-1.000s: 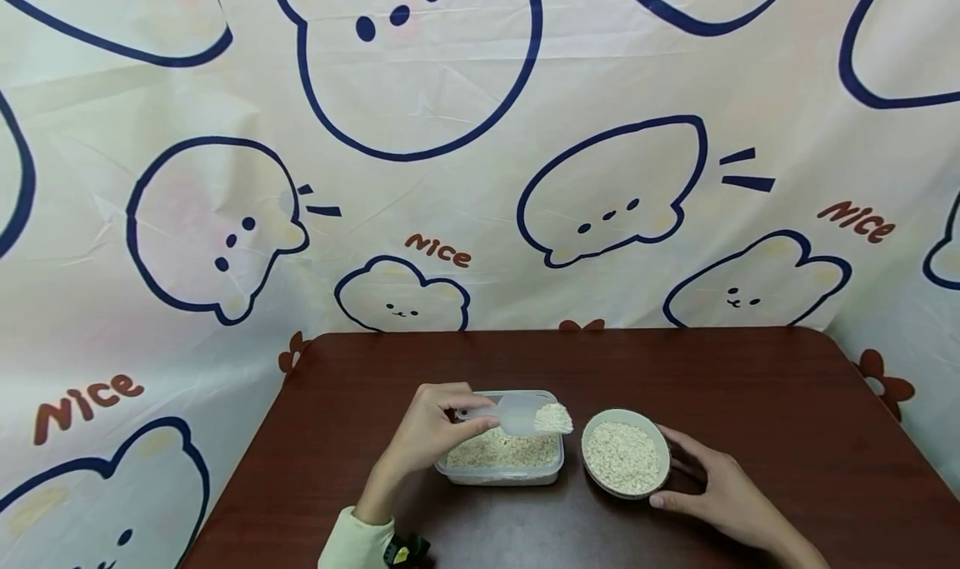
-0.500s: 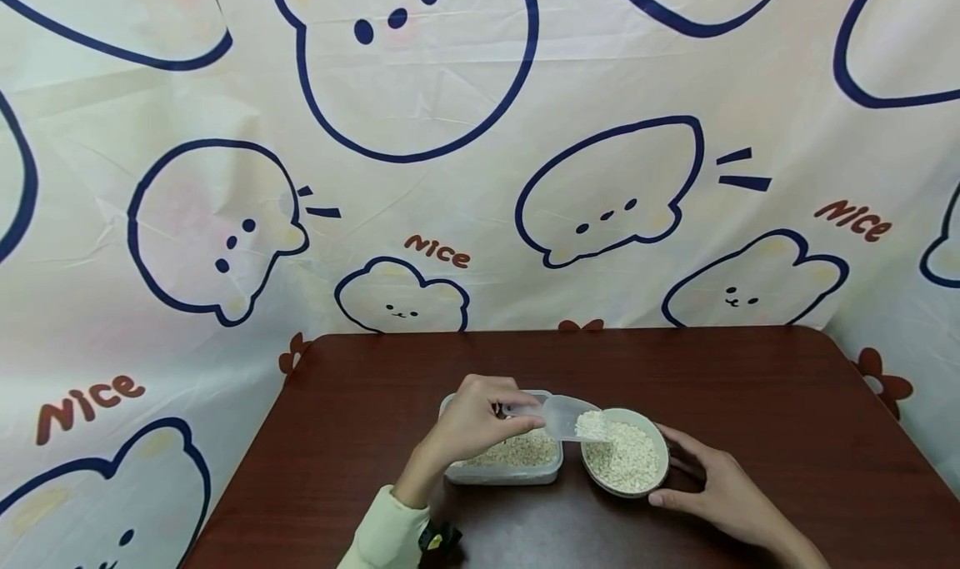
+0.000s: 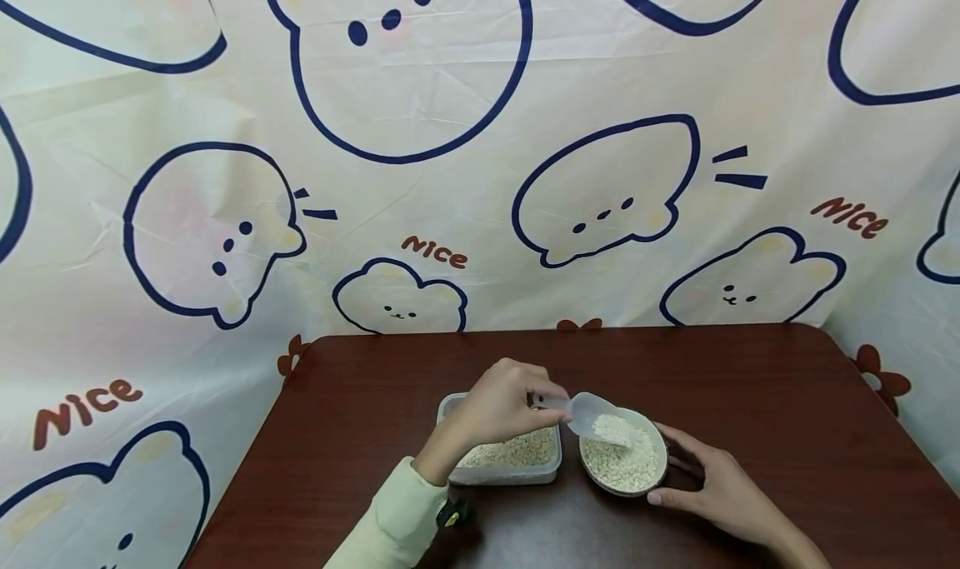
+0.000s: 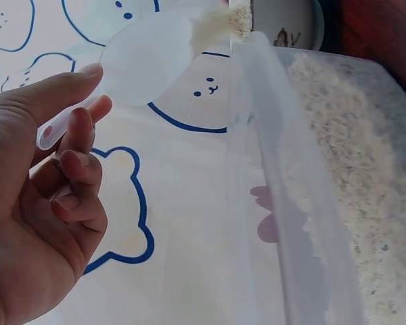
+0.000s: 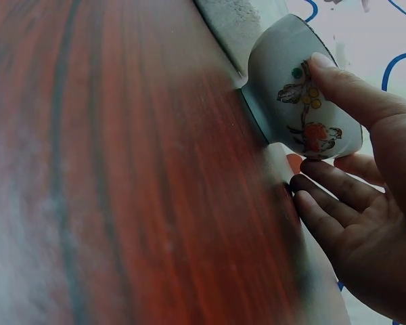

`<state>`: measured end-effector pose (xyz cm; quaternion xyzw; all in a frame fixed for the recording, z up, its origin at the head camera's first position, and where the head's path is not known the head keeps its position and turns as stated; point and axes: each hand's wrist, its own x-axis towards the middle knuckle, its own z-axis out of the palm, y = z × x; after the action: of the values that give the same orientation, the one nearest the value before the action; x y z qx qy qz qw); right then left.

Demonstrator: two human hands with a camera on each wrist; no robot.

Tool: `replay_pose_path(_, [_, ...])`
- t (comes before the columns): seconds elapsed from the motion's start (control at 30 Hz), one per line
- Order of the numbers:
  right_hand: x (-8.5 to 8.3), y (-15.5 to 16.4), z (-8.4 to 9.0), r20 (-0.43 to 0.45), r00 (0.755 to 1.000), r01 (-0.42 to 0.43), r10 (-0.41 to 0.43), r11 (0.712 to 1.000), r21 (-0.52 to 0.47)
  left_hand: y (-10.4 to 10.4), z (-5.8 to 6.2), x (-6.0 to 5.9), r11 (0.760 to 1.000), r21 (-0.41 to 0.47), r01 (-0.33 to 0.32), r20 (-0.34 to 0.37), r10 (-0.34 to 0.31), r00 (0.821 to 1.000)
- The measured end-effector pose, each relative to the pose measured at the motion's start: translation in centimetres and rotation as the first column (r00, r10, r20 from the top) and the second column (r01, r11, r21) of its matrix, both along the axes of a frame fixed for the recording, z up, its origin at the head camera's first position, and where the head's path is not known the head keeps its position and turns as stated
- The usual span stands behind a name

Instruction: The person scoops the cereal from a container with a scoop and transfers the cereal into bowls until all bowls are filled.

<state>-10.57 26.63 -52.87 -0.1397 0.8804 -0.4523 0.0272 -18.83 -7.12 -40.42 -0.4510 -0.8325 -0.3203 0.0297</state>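
My left hand pinches the handle of a translucent plastic scoop between thumb and fingers. Tilted over the left rim of a small bowl, the scoop has pale oat flakes at its front edge. In the left wrist view the flakes blur as they leave the scoop. More oats fill the bowl, which has painted flowers on its outside. At its right side, my right hand holds the bowl, thumb on the near wall and fingers toward the far side and base.
Left of the bowl, a clear plastic container of oats stands under my left forearm. Both vessels rest on a dark red-brown table. A cartoon-printed cloth hangs behind the table.
My left hand has carried the scoop rightward from above the container to over the bowl and tipped it, so oats are sliding off. The right hand and bowl have stayed in place.
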Motion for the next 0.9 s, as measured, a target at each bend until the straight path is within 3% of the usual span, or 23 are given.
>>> replay_pose_path(0.47, [0.0, 0.0, 0.4, -0.003, 1.0, -0.01, 0.01, 1.0, -0.009, 0.3, 2.1, 0.1, 0.993, -0.112, 0.027, -0.127, -0.041, 0.991])
replay_pose_path(0.9, [-0.1, 0.0, 0.5, -0.009, 1.0, -0.014, 0.014, 1.0, 0.004, 0.2, 2.6, 0.3, 0.994, -0.111, 0.025, -0.121, -0.039, 0.992])
